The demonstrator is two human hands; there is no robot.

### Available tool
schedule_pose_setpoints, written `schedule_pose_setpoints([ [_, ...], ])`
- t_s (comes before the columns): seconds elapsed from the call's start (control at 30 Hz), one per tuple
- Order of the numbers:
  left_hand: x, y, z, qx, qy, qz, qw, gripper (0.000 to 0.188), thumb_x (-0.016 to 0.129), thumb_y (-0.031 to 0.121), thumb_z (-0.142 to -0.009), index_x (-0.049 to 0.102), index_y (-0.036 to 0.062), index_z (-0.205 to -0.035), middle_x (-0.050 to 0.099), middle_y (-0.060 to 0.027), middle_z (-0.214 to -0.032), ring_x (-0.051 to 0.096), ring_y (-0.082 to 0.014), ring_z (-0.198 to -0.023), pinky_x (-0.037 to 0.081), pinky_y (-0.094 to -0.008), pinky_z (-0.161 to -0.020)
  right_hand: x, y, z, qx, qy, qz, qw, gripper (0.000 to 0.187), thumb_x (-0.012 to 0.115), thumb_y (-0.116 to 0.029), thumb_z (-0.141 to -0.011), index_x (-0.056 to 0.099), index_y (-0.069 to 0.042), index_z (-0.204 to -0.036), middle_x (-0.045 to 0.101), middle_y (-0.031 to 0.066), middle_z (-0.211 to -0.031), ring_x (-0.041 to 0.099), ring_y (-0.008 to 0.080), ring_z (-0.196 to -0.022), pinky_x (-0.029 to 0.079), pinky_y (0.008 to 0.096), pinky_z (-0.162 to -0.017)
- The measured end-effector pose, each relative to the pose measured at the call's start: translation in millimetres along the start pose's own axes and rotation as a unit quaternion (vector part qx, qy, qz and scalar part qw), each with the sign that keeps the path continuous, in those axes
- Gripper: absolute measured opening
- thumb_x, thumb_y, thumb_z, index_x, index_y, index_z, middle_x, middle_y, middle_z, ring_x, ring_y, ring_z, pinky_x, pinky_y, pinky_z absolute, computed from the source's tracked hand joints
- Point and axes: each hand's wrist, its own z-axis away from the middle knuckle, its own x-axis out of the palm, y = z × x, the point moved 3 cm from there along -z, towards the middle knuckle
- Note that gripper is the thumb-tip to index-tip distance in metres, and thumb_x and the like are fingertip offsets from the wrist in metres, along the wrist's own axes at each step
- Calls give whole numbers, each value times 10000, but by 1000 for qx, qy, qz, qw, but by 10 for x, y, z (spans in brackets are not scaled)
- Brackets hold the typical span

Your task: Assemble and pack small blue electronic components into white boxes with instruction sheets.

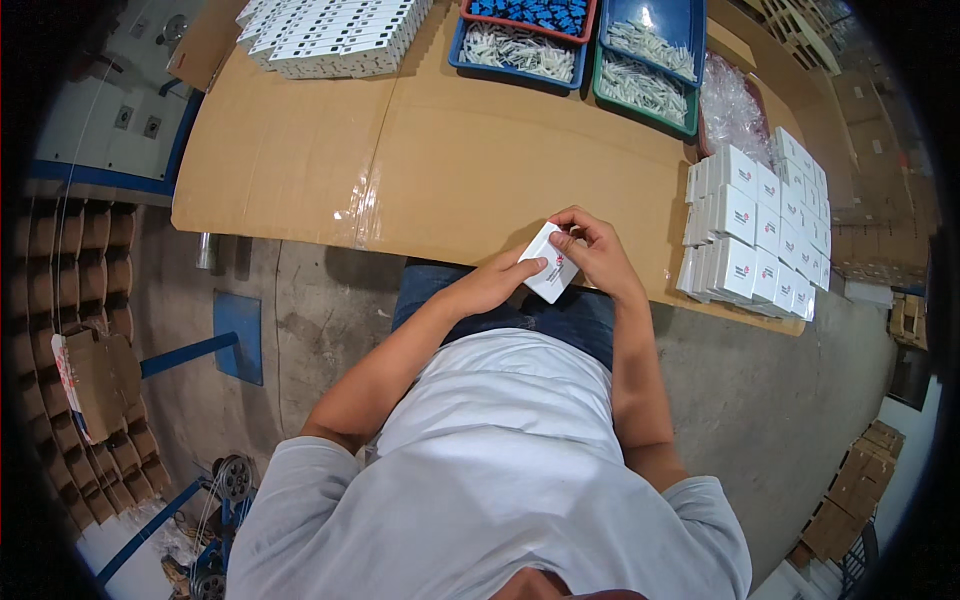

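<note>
A small white box [551, 277] with a red mark on its face is held over my lap, just at the near edge of the cardboard-covered table [290, 170]. My left hand [492, 281] grips its left side, thumb lying across the front. At the upper right end of the box, my right hand [598, 254] is closed, its thumb and fingers pinching the top edge. Whether the box's end flap is open cannot be made out. The fingers behind the box are hidden.
Stacked white boxes [757, 235] stand at the table's right edge; more boxes [335, 38] fill the back left. Trays at the back hold small blue parts [540, 14] and whitish pieces [520, 52]. Clear plastic bags [731, 108] lie beside them. A blue metal stand [238, 338] is on the floor left.
</note>
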Motion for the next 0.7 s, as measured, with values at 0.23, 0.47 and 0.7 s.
schedule_pose_setpoints([
  [0.23, -179, -46, -109, 29, 119, 286, 950, 323, 549, 238, -1051, 568, 39, -1304, 647, -56, -1238, 607, -150, -1158, 475, -311, -977, -3, 24, -15, 32, 126, -139, 982, 377, 709, -178, -983, 616, 20, -1290, 676, 62, -1152, 640, 124, -1031, 506, 269, -935],
  [0.47, -151, 95, -72, 159, 181, 214, 947, 452, 714, 64, -943, 514, 37, -1347, 633, -69, -1255, 595, -160, -1167, 467, -322, -1023, 223, -66, 62, 11, 140, -272, 952, 328, 745, -115, -945, 653, -2, -1238, 699, 51, -1089, 649, 124, -998, 523, 282, -898],
  [0.7, -370, 396, 99, 251, 160, 39, 954, 506, 777, 83, -911, 566, 17, -1365, 657, -86, -1262, 604, -148, -1170, 490, -310, -1006, 112, -180, 94, -28, 58, -199, 978, 369, 755, -38, -916, 637, 2, -1264, 703, 57, -1105, 659, 138, -1015, 539, 287, -920],
])
